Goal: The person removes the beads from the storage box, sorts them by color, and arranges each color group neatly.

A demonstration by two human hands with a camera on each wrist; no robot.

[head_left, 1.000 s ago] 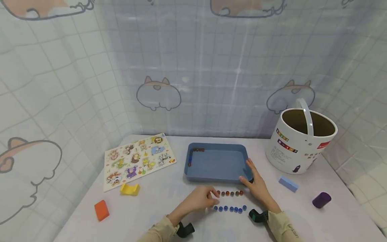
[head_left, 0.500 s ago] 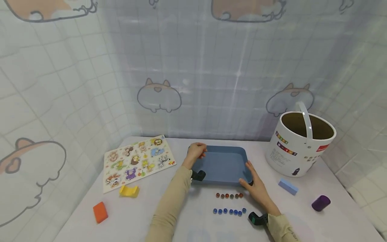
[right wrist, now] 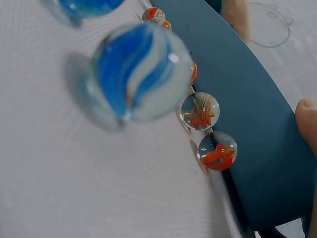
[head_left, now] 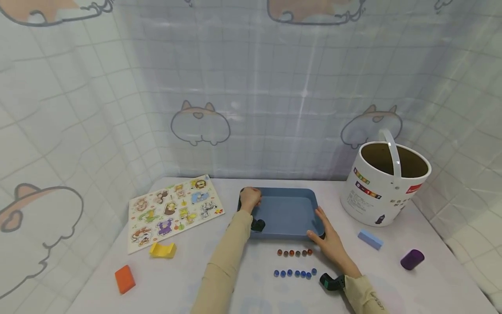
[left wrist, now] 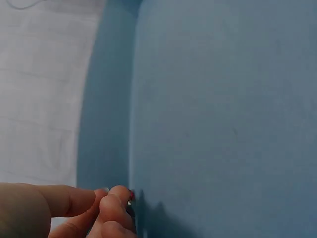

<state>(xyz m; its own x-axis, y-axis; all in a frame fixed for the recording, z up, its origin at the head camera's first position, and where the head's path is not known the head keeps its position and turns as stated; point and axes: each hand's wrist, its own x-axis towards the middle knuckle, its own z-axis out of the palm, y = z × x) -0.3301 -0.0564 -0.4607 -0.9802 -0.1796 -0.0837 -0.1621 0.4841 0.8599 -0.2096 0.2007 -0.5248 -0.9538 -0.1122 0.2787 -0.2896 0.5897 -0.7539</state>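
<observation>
My left hand point(head_left: 250, 198) reaches inside the left side of the blue tray point(head_left: 288, 213), its fingers curled. In the left wrist view, thumb and fingers point(left wrist: 115, 208) come together beside the tray wall, and a sliver of a reddish marble point(left wrist: 131, 197) shows at the fingertips; the rest is hidden. At the tray's near right corner rests my right hand point(head_left: 331, 244), fingers extended along the wall. Before the tray lie a row of orange-streaked marbles point(head_left: 297, 253) and a row of blue marbles point(head_left: 297, 273); the right wrist view shows a blue-swirled marble point(right wrist: 143, 74) close up.
An animal puzzle board point(head_left: 176, 213) lies left, near a yellow curved block point(head_left: 162, 250) and an orange block point(head_left: 125, 279). On the right stand a white bucket point(head_left: 382, 187), a light blue block point(head_left: 370, 239) and a purple cylinder point(head_left: 412, 259).
My left hand has gone from the left end of the orange-streaked row, up and forward into the tray, then slightly left towards its wall. My right hand has stayed at the tray's corner.
</observation>
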